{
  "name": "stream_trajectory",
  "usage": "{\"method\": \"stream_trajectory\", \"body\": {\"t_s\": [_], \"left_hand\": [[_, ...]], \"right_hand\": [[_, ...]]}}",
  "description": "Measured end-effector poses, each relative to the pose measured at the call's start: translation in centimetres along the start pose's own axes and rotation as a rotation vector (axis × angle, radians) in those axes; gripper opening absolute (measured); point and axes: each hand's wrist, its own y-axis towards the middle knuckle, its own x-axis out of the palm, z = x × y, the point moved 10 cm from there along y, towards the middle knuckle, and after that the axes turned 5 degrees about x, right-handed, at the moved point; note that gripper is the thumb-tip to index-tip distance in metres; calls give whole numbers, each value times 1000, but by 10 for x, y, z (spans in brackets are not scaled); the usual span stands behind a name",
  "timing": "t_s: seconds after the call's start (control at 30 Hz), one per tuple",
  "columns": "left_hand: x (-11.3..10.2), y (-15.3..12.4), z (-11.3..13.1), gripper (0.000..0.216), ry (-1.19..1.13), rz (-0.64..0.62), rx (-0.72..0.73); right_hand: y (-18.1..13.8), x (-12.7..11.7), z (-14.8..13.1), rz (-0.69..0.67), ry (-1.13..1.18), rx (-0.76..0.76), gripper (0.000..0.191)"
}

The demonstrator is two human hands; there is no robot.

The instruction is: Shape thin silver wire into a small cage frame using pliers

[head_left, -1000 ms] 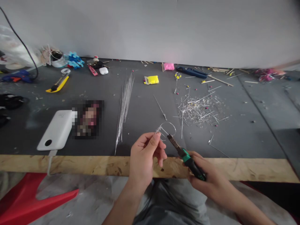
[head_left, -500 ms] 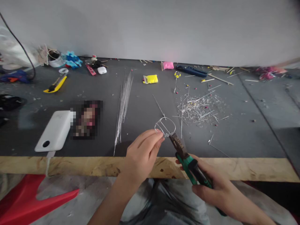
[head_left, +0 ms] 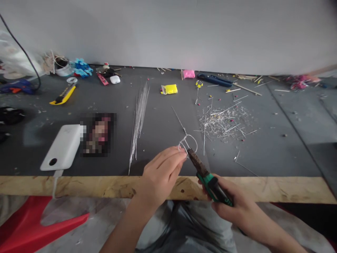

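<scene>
My left hand (head_left: 162,174) pinches the left side of a small round wire frame (head_left: 195,138), a loop with a crosspiece inside. Its near edge is partly hidden by my fingertips. My right hand (head_left: 234,203) is wrapped round green-and-black pliers (head_left: 207,177), whose dark jaws (head_left: 193,156) reach the near side of the loop. The jaws look closed there; what wire lies between them is too small to tell. Just beyond the loop a straight wire with a twisted end (head_left: 180,119) points away from me. A bundle of long straight wires (head_left: 139,119) lies left of my hands.
Wire offcuts (head_left: 223,121) are scattered on the right of the grey tabletop. Yellow (head_left: 170,89) and pink packets (head_left: 189,73) and a dark blue tool (head_left: 216,80) lie toward the wall. A white power bank (head_left: 61,147), a yellow cutter (head_left: 63,95) and a glue gun (head_left: 19,86) are leftward.
The wire frame has turned and shifted slightly right in my left fingers. The plier jaws have moved a little left and the handles have drawn closer together.
</scene>
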Motion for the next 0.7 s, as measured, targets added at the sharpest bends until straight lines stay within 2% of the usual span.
{"method": "stream_trajectory", "body": {"t_s": [0.07, 0.13, 0.2, 0.23, 0.27, 0.33, 0.47, 0.53, 0.6, 0.7], "left_hand": [[1, -1, 0, 34, -18, -6, -14], [4, -4, -7, 35, -73, 1, -98], [8, -13, -22, 38, -228, 58, -303], [11, -22, -33, 42, -367, 134, -451], [21, -33, -41, 46, -544, 184, -601], [51, -51, -43, 45, -892, 222, -822], [108, -70, -14, 72, -1317, 117, -1066], [124, -79, -6, 75, -1363, 114, -1195], [129, -85, -5, 66, -1328, 158, -1307], [130, -85, -7, 50, -1231, 159, -1383]], "right_hand": [[2, 0, 3, 21, -19, 18, 27], [3, -1, 5, 34, -25, 16, 24], [5, -1, 6, 42, -12, 8, 23], [6, -1, 7, 48, -2, 2, 23], [7, -1, 7, 59, 6, -4, 23], [10, -2, 5, 90, 13, -22, 24], [18, 3, -9, 123, 53, -136, 29], [21, 4, -19, 145, 62, -230, 28], [23, 4, -21, 171, 59, -283, 34], [26, 4, -7, 201, 91, -234, 41]]}}
